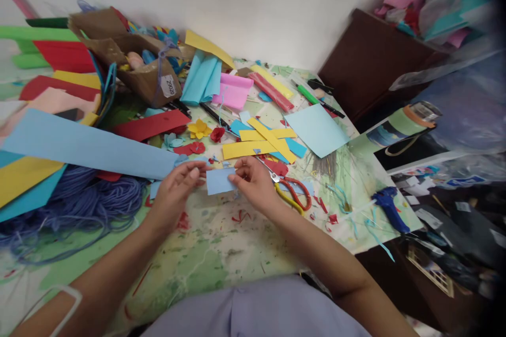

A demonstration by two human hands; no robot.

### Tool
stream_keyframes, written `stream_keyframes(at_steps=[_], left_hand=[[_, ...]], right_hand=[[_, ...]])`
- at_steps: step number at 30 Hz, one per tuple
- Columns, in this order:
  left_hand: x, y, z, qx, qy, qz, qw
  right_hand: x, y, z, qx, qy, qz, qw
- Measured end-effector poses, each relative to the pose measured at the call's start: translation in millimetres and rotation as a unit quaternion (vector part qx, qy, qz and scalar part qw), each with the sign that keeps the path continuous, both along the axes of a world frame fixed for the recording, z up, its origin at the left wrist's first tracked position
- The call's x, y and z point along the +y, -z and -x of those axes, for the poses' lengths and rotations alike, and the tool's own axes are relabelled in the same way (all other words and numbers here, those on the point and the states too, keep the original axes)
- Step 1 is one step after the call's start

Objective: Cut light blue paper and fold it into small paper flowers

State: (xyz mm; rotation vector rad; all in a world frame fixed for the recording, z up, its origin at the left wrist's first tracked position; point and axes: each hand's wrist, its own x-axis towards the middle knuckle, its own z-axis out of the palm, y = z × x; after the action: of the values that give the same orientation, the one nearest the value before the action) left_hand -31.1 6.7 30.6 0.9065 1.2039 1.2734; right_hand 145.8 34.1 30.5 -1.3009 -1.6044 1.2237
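Observation:
My right hand pinches the right edge of a small light-blue paper piece between thumb and fingers, just above the table. At the paper's left edge, my left hand is open, fingers stretched towards it. Scissors with red and yellow handles lie just right of my right hand, their blades partly hidden behind it. A long light-blue paper strip extends leftward from beyond my left hand. Crossed yellow paper strips rest behind my hands, beside small paper flowers in yellow and red.
Blue yarn lies in a heap at the left. A cardboard box with craft pieces stands at the back left. A pale-blue sheet and a blue glue gun lie to the right, near a bottle beyond the table edge.

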Motion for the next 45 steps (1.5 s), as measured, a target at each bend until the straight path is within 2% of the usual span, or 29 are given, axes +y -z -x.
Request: stream_keyframes(at_steps=[2, 3, 6, 9, 11, 14, 18, 24, 29, 35, 45], left_hand=[[-7.5, 1.6, -11.7, -0.087, 0.033, 0.057, 0.994], [-10.3, 2.2, -15.9, -0.101, 0.049, 0.081, 0.99], [-12.7, 3.4, -20.9, -0.1, 0.042, 0.12, 0.987], [-8.9, 3.8, -18.4, -0.118, 0.018, 0.138, 0.983], [-6.3, 4.4, -15.8, -0.134, 0.01, 0.145, 0.98], [-5.5, 6.7, -14.1, -0.147, 0.02, 0.149, 0.978], [-7.9, 9.9, -16.3, -0.152, 0.033, 0.16, 0.975], [-9.4, 9.0, -19.1, -0.151, 0.031, 0.191, 0.97], [-13.1, 14.5, -17.6, -0.137, 0.065, 0.186, 0.971], [-18.9, 16.9, -17.6, -0.15, 0.095, 0.139, 0.974], [-15.8, 8.8, -22.1, 0.042, 0.098, 0.123, 0.987]], right_hand=[[-10.6, 6.4, 2.1, 0.065, 0.024, 0.021, 0.997], [-15.2, 9.4, 3.3, 0.091, 0.025, 0.03, 0.995], [-24.5, 15.3, 4.4, 0.122, 0.002, 0.028, 0.992], [-26.7, 16.6, -0.1, 0.053, -0.063, -0.073, 0.994], [-25.8, 17.5, -3.7, -0.023, -0.116, -0.151, 0.981], [-23.8, 20.7, -6.2, -0.084, -0.131, -0.199, 0.968], [-23.0, 23.5, -4.6, -0.047, -0.068, -0.175, 0.981], [-23.5, 21.3, -2.8, -0.015, -0.012, -0.139, 0.99], [-22.3, 23.3, -3.0, -0.014, -0.022, -0.152, 0.988], [-22.1, 25.0, -2.9, -0.024, 0.008, -0.136, 0.99], [-25.4, 23.8, 0.1, -0.015, 0.03, -0.074, 0.997]])
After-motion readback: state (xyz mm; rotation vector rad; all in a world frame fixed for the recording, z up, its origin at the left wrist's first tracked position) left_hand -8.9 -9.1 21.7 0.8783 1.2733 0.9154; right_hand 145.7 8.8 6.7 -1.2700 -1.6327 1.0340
